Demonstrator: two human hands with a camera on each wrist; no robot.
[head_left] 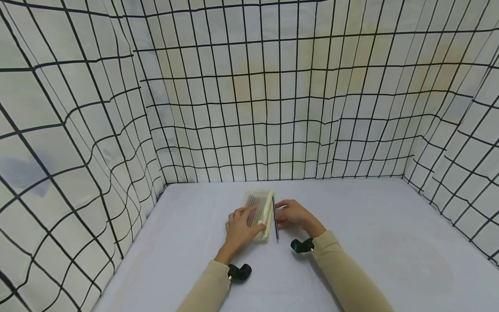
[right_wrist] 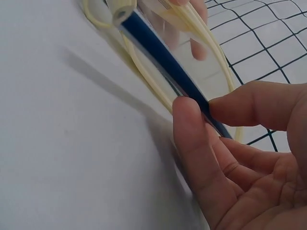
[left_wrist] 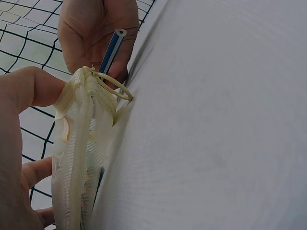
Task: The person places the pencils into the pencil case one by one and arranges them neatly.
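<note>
A pale yellow, see-through mesh pencil case (head_left: 269, 203) with several dark, slim sticks showing through it lies on the white table. My left hand (head_left: 239, 227) holds it from above, thumb by the zip edge and fingers spread across the mesh. Just right of the case, my right hand (head_left: 293, 214) pinches a blue-and-white striped pencil (right_wrist: 165, 60) between thumb and fingers. The pencil (head_left: 276, 219) runs alongside the zip edge, its flat end towards me. In the left wrist view, a yellow loop (left_wrist: 117, 86) hangs at the case's near corner.
White cloth covers the table (head_left: 351, 268). Black grid netting (head_left: 241, 99) over pale sheets rises behind the table and on both sides. A small black device (head_left: 239, 272) sits at my left wrist and another black device (head_left: 302, 245) at my right.
</note>
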